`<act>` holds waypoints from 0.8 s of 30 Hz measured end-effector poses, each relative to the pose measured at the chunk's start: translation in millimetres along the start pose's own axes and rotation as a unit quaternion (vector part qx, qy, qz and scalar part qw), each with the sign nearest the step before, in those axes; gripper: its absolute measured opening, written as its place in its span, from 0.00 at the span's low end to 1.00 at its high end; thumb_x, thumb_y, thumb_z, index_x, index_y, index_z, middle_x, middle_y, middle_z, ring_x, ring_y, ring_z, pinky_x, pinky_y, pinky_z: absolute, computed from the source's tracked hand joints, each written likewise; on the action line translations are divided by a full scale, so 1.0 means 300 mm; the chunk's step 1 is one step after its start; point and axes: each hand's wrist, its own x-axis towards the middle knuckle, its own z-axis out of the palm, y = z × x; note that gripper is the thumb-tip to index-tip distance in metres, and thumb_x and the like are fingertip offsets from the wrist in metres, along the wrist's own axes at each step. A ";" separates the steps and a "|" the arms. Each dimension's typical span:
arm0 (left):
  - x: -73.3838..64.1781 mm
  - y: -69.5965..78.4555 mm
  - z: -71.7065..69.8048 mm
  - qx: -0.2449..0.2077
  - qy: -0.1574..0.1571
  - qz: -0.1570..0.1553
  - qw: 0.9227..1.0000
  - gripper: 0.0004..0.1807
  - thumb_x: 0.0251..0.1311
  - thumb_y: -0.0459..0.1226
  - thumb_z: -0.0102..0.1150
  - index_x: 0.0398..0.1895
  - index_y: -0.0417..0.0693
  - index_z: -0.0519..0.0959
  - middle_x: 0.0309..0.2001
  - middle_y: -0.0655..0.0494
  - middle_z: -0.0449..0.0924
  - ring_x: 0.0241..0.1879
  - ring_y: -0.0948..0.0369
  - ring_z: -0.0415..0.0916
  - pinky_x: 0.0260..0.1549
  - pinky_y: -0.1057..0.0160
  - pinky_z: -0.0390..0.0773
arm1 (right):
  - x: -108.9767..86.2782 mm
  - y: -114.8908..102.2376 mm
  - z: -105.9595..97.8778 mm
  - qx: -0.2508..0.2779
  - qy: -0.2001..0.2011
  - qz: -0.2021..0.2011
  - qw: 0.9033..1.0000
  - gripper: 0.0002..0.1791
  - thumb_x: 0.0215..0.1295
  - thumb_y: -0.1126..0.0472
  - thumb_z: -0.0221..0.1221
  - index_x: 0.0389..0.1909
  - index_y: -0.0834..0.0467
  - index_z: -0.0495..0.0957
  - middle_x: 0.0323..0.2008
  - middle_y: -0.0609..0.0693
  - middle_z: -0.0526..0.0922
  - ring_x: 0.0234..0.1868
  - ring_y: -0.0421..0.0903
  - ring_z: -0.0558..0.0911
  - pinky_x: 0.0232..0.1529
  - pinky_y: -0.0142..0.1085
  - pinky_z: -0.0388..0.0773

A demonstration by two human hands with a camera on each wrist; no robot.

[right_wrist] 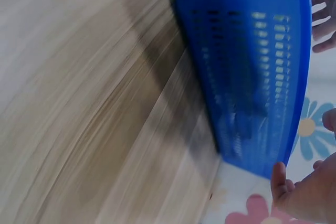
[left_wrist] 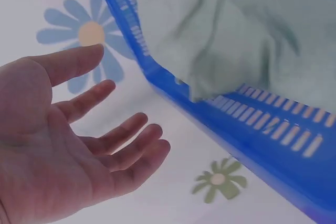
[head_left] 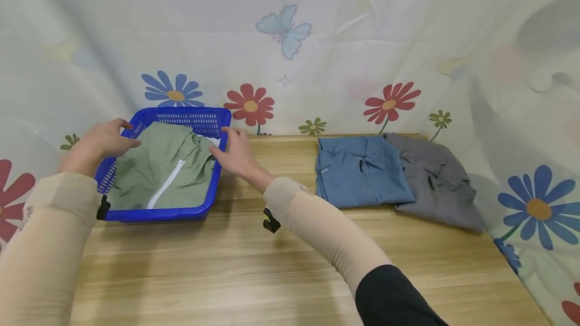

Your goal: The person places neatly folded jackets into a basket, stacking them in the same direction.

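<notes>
A blue plastic basket (head_left: pixel 181 213) with slotted walls stands at the left of the table. Inside it lies a light green garment (head_left: pixel 156 165) with a white zipper, and a bit of white cloth (head_left: pixel 213 141) shows by the right wall. My left hand (head_left: pixel 103 142) is beside the basket's left rim; in the left wrist view that hand (left_wrist: pixel 89 140) has its fingers spread, apart from the basket. At the right rim, my right hand (head_left: pixel 237 155) has its fingers extended near the far corner. The right wrist view shows this hand (right_wrist: pixel 310 190) close to the rim; contact is unclear.
On the right of the wooden table (head_left: pixel 272 265) lie a folded blue garment (head_left: pixel 362 175) and a folded grey garment (head_left: pixel 435 185), partly under the blue one. A flower-printed curtain (head_left: pixel 317 64) hangs behind the table and along its sides.
</notes>
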 end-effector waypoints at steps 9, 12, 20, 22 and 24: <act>0.008 0.123 0.046 0.027 -0.002 0.032 0.999 0.33 0.74 0.49 0.51 0.68 0.29 0.63 0.64 0.19 0.61 0.60 0.25 0.62 0.55 0.27 0.66 | -0.018 0.111 -0.084 0.014 -0.009 0.004 1.000 0.27 0.75 0.57 0.57 0.70 0.64 0.67 0.68 0.60 0.68 0.69 0.53 0.68 0.68 0.39 0.66; 0.009 0.163 0.071 0.013 -0.006 0.043 0.999 0.32 0.74 0.49 0.52 0.68 0.32 0.64 0.63 0.21 0.64 0.59 0.27 0.65 0.52 0.29 0.69 | -0.023 0.149 -0.120 -0.002 -0.019 0.011 1.000 0.27 0.75 0.57 0.57 0.70 0.63 0.67 0.68 0.60 0.69 0.68 0.52 0.69 0.67 0.40 0.67; -0.010 0.280 0.139 -0.024 0.018 0.085 0.996 0.28 0.75 0.47 0.54 0.67 0.35 0.70 0.61 0.25 0.70 0.59 0.31 0.68 0.51 0.33 0.74 | -0.055 0.227 -0.220 -0.032 -0.044 0.010 0.998 0.28 0.74 0.59 0.56 0.70 0.64 0.66 0.67 0.61 0.69 0.69 0.54 0.69 0.66 0.44 0.69; -0.016 0.306 0.153 -0.033 0.030 0.101 0.994 0.27 0.75 0.47 0.54 0.66 0.36 0.71 0.59 0.26 0.72 0.57 0.33 0.71 0.49 0.35 0.75 | -0.074 0.239 -0.240 -0.041 -0.047 0.009 0.998 0.27 0.74 0.59 0.56 0.70 0.64 0.66 0.68 0.61 0.69 0.69 0.54 0.69 0.66 0.44 0.69; -0.023 0.333 0.165 -0.048 0.039 0.113 0.992 0.26 0.74 0.47 0.55 0.64 0.37 0.73 0.59 0.27 0.74 0.57 0.34 0.72 0.47 0.37 0.77 | -0.096 0.254 -0.258 -0.051 -0.050 0.007 0.997 0.27 0.74 0.60 0.56 0.70 0.64 0.66 0.68 0.61 0.69 0.69 0.55 0.70 0.66 0.45 0.69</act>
